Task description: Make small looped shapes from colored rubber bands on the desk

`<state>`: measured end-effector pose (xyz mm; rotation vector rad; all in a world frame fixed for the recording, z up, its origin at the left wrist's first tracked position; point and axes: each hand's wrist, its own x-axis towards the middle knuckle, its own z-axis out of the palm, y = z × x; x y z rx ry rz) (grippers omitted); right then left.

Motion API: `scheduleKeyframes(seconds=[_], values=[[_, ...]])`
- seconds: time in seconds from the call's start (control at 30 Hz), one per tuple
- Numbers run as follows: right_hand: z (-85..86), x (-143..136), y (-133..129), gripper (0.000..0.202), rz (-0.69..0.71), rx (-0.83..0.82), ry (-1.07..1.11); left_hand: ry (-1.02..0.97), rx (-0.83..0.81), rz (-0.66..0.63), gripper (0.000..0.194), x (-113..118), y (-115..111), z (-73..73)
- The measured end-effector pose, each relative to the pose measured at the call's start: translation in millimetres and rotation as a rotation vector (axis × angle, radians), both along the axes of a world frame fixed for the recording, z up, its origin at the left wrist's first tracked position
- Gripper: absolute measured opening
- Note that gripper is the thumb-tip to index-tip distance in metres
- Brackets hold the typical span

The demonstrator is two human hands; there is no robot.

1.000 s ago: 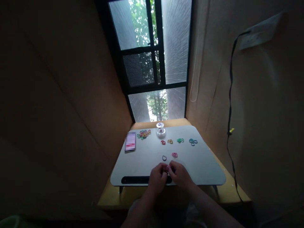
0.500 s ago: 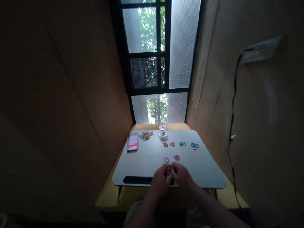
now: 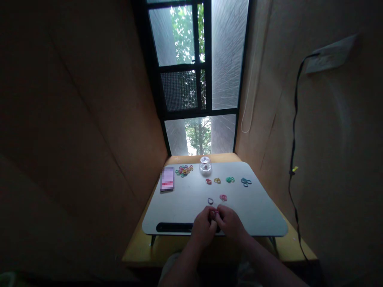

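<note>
My left hand (image 3: 204,225) and my right hand (image 3: 229,223) meet over the front edge of the white folding table (image 3: 185,203). Fingers of both are pinched together around something small and pinkish, too small to make out. Just beyond them lie a dark purple ring (image 3: 210,201) and a clump of pink rings (image 3: 223,197). Farther back is a row of small ring piles: red (image 3: 208,181), yellow (image 3: 217,180), green (image 3: 230,180) and dark teal (image 3: 246,182).
A mixed pile of coloured rings (image 3: 184,171) lies at the back left beside a phone (image 3: 167,179). A clear round container (image 3: 205,167) stands at the back middle. A black slot (image 3: 174,227) runs along the front edge. A cable (image 3: 295,119) hangs at right.
The view has shifted slightly. Both hands stay together at the same place, with a small movement of the fingers around the tiny pinkish thing.
</note>
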<state>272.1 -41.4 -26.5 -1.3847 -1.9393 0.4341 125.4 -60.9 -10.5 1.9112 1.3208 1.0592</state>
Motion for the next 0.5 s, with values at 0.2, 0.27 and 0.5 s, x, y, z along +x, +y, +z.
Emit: scheduleKeyframes(seconds=[0.2, 0.27, 0.5], values=[[0.3, 0.1, 0.7, 0.02, -0.002, 0.0, 0.001, 0.007, -0.005, -0.01, 0.023, -0.4, 0.2, -0.2], [0.3, 0.2, 0.3, 0.019, -0.002, 0.002, 0.001, 0.008, -0.007, -0.002, 0.023, -0.1, -0.1, -0.2], [-0.7, 0.6, -0.6, 0.017, -0.004, 0.013, 0.005, 0.019, -0.013, 0.019, 0.023, 1.0, -0.8, -1.0]])
